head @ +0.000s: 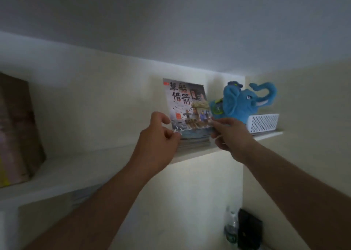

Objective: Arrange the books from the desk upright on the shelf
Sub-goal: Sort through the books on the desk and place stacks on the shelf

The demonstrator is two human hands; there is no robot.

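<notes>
both hands steady the books (187,107) on the shelf (191,155): left hand (159,135) loosely curled at 9 o'clock, right hand (226,134) pinching 3 o'clock; square the bottom edges.

A stack of books (190,115) stands upright on the shelf (191,155). The left hand (159,143) touches its lower left corner while the right hand (230,135) pinches its lower right. A blue plush elephant (241,101) sits at the stack's three o'clock.

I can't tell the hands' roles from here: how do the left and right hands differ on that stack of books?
The left hand sits at the books' lower left corner, fingers curled, index raised off the cover; whether it grips is unclear. The right hand pinches the lower right corner beside the blue elephant. Both reach up to the shelf, where the books stand upright.
</notes>
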